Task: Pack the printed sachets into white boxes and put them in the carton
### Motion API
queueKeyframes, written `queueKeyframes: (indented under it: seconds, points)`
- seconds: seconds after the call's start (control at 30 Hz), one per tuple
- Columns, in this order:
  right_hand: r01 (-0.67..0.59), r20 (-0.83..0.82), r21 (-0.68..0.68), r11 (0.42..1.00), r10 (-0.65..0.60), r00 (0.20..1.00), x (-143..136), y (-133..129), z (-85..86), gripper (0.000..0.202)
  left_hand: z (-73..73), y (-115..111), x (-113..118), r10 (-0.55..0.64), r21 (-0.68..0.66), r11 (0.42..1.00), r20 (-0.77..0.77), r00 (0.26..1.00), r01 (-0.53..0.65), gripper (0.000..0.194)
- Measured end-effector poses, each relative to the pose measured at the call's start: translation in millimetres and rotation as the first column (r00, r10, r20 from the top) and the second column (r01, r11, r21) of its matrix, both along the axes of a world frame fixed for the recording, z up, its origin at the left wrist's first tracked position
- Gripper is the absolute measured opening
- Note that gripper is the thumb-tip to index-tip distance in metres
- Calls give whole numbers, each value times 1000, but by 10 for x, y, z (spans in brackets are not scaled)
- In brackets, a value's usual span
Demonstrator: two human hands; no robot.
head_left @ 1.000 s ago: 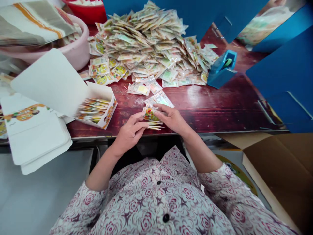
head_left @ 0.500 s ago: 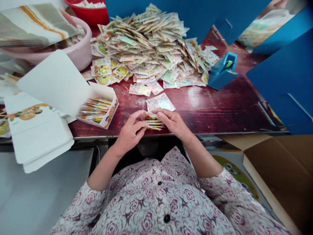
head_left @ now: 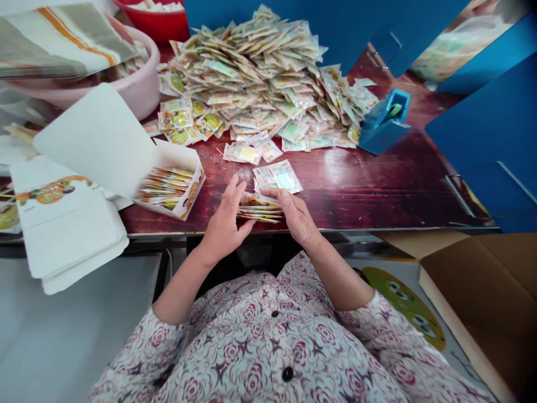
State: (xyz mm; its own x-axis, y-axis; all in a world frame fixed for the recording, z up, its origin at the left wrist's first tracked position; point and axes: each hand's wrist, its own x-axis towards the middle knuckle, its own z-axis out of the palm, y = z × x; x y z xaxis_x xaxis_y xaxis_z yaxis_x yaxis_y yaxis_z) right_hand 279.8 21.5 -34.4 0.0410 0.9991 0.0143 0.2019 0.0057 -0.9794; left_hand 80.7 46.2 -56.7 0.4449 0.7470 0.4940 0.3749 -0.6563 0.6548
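Note:
A small stack of packets (head_left: 260,208) lies at the table's front edge between my hands. My left hand (head_left: 226,221) is at its left side, thumb and fingers apart, holding nothing. My right hand (head_left: 296,215) rests its fingers against the stack's right end and top. Just beyond are loose flat packets (head_left: 279,176) and two more (head_left: 242,152). To the left stands an open white box (head_left: 191,193) with a row of packets (head_left: 165,186) inside. A large heap of packets (head_left: 260,73) fills the back of the table.
A blue tape dispenser (head_left: 380,131) stands right of the heap. Flat white cartons (head_left: 75,235) overhang the left front edge. A pink basin (head_left: 142,84) and red basin (head_left: 163,22) are at the back left. An open cardboard box (head_left: 482,280) sits at the lower right.
My left hand has opened, its fingers lifting away from the stack and spreading. The right hand has shifted slightly along the stack's right end, and more of the stack shows.

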Motion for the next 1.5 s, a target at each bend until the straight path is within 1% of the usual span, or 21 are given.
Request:
queueKeyframes:
  seconds: [0.07,0.13,0.23,0.37,0.53,0.67,0.7,0.77,0.83,0.87,0.93,0.97,1.0,1.03,1.1,1.17,1.2,1.27,1.33,1.43,1.5]
  points:
    - [-12,-16,9,1000,12,1000,-16,2,-14,58,-18,5,5,-11,-31,999,-1,1000,10,97]
    - [-18,-37,21,1000,19,999,-21,2,-18,56,-25,8,5,-21,-48,999,-8,1000,21,100]
    - [-12,-40,37,999,14,999,-25,-3,-14,55,-16,9,-1,-29,-66,997,-26,999,27,101]
    - [-10,-49,11,1000,11,999,-23,-10,-11,62,-6,4,-9,-30,-63,998,-28,999,28,100]
    - [15,-109,11,1000,-13,994,-8,0,-61,65,-11,2,-3,-29,-76,997,-26,999,27,98]
    - [100,-176,4,995,-97,980,-180,22,-92,62,-27,42,29,-19,-129,992,-27,999,15,102]
    - [102,-173,-2,995,-101,980,-244,28,-83,63,-30,55,34,-21,-146,989,-27,999,17,102]
    - [62,-142,-1,998,-61,988,-334,48,-48,62,-28,74,34,-18,-173,985,-24,1000,13,98]
    - [23,-62,30,999,-21,998,-309,89,-7,55,-19,79,21,12,-180,984,-29,1000,-17,87]
    - [51,-6,62,997,-51,999,-240,124,8,51,-13,76,13,34,-173,984,-34,999,-39,79]
    - [169,133,148,975,-189,973,-11,227,20,42,-4,69,5,64,-149,986,-41,997,-69,63]
    - [228,214,190,955,-267,940,126,293,16,39,-2,67,6,65,-135,988,-41,997,-70,55]
    - [252,307,209,945,-309,900,260,365,8,36,0,67,11,57,-121,991,-40,998,-61,49]
    - [244,417,200,949,-308,855,378,439,-3,33,1,69,18,41,-107,993,-38,998,-45,45]
    - [195,620,135,971,-237,748,535,579,-32,34,8,75,31,3,-87,996,-45,999,-7,42]
    - [170,727,71,983,-168,665,582,697,-64,41,22,78,36,-26,-76,997,-52,998,22,42]
    - [166,744,48,985,-146,652,581,748,-80,44,32,77,34,-37,-72,997,-51,998,33,41]
    - [157,728,16,987,-119,675,571,832,-113,46,53,71,26,-54,-66,996,-37,998,51,37]
    - [158,664,7,987,-123,737,599,889,-145,43,69,65,18,-69,-57,996,-11,998,68,31]
    - [208,510,54,977,-206,835,730,915,-161,29,73,68,19,-84,-79,993,27,996,86,25]
    - [247,409,76,966,-257,876,828,903,-119,23,72,75,24,-76,-133,988,13,997,78,27]
